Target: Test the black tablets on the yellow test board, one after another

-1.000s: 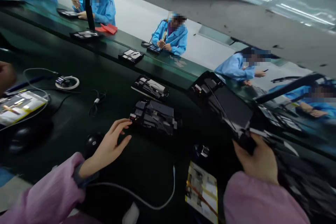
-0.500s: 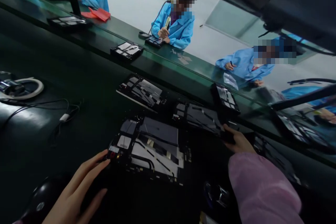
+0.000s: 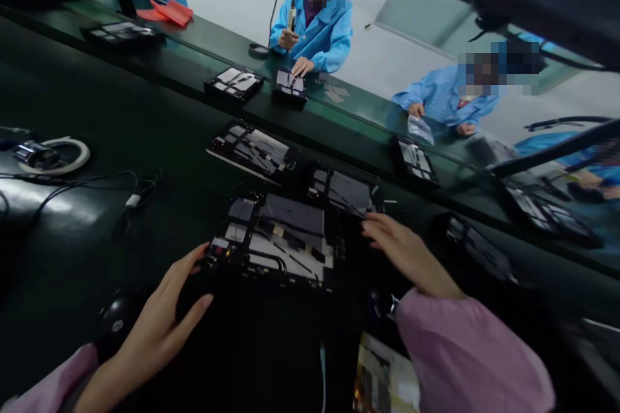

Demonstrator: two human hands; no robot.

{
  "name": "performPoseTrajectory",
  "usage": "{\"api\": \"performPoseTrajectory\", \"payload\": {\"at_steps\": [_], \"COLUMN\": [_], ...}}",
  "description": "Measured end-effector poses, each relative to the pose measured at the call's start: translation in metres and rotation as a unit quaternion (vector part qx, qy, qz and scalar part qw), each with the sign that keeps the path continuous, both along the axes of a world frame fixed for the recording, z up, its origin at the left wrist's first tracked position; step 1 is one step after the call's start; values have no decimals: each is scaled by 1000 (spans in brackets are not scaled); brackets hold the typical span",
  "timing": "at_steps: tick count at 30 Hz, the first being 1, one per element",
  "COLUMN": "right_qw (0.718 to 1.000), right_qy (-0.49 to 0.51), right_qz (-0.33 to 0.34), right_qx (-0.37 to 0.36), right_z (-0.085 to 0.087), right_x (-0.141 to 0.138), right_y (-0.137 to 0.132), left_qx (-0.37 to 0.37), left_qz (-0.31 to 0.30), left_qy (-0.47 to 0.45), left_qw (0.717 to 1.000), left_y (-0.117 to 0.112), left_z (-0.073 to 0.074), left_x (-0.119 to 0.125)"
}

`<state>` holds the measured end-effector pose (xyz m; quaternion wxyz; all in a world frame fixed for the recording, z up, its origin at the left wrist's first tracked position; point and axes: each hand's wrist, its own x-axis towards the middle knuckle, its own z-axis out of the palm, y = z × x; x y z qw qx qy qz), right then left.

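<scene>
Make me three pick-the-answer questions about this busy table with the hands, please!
1. Where is the left hand?
A. At the near left corner of the open tablet
B. On the tape ring
C. On the red cloth

2. What colour are the sleeves of the person wearing the camera?
A. Blue
B. Pink
C. Green

3. What is the right hand doing?
A. Gripping a cable
B. Open, holding nothing
C. Lifting a mouse

Answers:
1 A, its fingertips touch that corner.
2 B, both sleeves are pink; the blue coats belong to co-workers across the belt.
3 B, its fingers are spread flat beside the tablets.
</scene>
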<state>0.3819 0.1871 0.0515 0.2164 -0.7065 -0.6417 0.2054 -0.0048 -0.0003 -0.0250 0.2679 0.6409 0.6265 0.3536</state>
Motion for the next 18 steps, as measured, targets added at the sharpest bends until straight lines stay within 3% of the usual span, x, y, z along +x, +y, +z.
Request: {"api": "performPoseTrajectory", "payload": {"at_steps": [3,6,10,14,18], "right_qw": [992,992,989,981,966], "right_qy": [56,85,114,163,230], "right_qz": [53,8,-63,-95,-105], "right_qx": [-97,-93,-69,-56,-55], "right_z": [-2,-8,-18,-27,-26], "right_x": [-39,-59,-67,-72,-75], "right_y": [-50,-74,-80,-78,-77], "left_qx": [2,19,35,57,60], "left_qz": [-11,-21,-29,-14,-14], "left_qy": [-32,-56,-99,-135,-228], "left_qw": [999,998,994,989,972], "left_y": [3,7,11,12,11], "left_z": [0,2,3,6,13], "left_x": [-2,-4,-8,-8,3]}}
